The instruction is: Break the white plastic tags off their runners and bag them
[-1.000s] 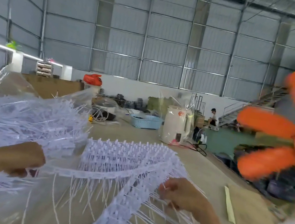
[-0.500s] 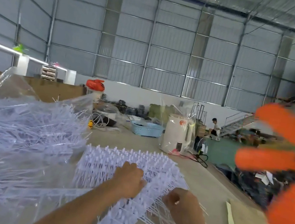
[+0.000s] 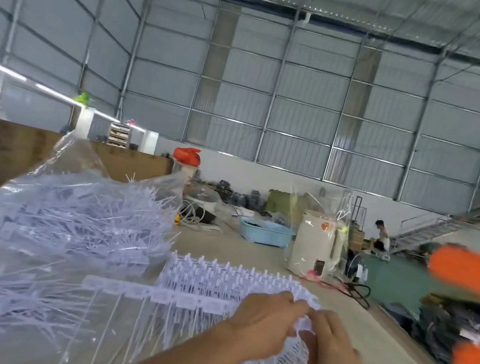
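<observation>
We snap tags off the sheet

Our left hand (image 3: 264, 322) and right hand (image 3: 328, 346) meet, pinching the tag sheet (image 3: 225, 278); we should grip close to the runner and twist short. Left of the sheet, beyond it, the bag (image 3: 78, 212) holds loose tags.

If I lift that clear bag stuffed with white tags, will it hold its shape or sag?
The clear bag will probably sag: its film looks thin and crinkled. Likely light for its bulk, being thin white tags. Tag tails poke out on top, so some may snag or spill.

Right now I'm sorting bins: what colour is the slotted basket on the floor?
Light blue basket, seen in the head view.
</observation>
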A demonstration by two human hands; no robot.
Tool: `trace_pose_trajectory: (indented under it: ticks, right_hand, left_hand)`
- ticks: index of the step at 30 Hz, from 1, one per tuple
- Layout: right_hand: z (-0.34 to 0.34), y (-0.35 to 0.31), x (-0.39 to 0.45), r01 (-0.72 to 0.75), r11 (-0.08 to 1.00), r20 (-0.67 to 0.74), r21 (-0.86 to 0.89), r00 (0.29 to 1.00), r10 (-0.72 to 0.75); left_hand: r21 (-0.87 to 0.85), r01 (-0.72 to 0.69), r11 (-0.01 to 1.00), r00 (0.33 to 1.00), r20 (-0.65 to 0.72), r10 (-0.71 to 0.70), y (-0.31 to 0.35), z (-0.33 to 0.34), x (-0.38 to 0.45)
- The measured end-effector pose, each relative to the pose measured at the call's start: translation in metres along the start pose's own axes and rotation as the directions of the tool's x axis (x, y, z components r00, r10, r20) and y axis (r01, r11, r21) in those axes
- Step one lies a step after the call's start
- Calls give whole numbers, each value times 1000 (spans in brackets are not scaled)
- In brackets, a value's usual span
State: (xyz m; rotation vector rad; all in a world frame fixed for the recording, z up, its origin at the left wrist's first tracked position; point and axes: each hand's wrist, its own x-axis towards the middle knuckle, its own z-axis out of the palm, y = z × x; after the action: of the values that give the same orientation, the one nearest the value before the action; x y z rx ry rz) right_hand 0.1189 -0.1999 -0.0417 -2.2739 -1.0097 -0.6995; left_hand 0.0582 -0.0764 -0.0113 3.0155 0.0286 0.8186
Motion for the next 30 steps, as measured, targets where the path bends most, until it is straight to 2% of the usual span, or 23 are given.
trace_pose_trajectory:
  ticks: [2,7,10,12,15,18,20,22,25,30]
  right_hand:
    - [-5,-1,0,41,991,-47,129,998,-35]
    - [-16,0,5,124,969,-151,211,984,-93]
    - [-20,-1,7,45,947,-31,319,999,-38]
    - [-24,-1,7,25,912,2,409,1000,-28]
    - [-33,-3,3,15,828,-12,561,1000,-10]
    - [-37,-5,1,41,756,-81,653,997,16]
    - [-36,-7,2,78,742,-132,666,991,14]
    - [-31,-8,2,145,786,-211,600,977,-19]
    - [-25,-9,0,258,858,-309,445,943,-124]
    - [-19,-8,-1,351,886,-391,304,894,-220]
  left_hand:
    - [29,-36,999,999,-6,37,3,-14,-6]
    - [-110,13,994,1000,-19,-16,4,-34,-13]
    - [32,27,999,1000,-9,-27,9,-37,-5]
    - [32,36,999,999,-29,-35,9,-43,0]
    - [-187,75,979,997,-7,-78,8,-50,6]
    - [-414,104,904,994,22,-105,7,-57,11]
    - [-544,124,830,992,81,-95,5,-61,12]
    - [-630,154,761,986,143,-81,2,-60,10]
    - [-705,208,678,975,207,-84,-5,-52,6]
    - [-759,318,568,947,285,-150,-8,-38,5]
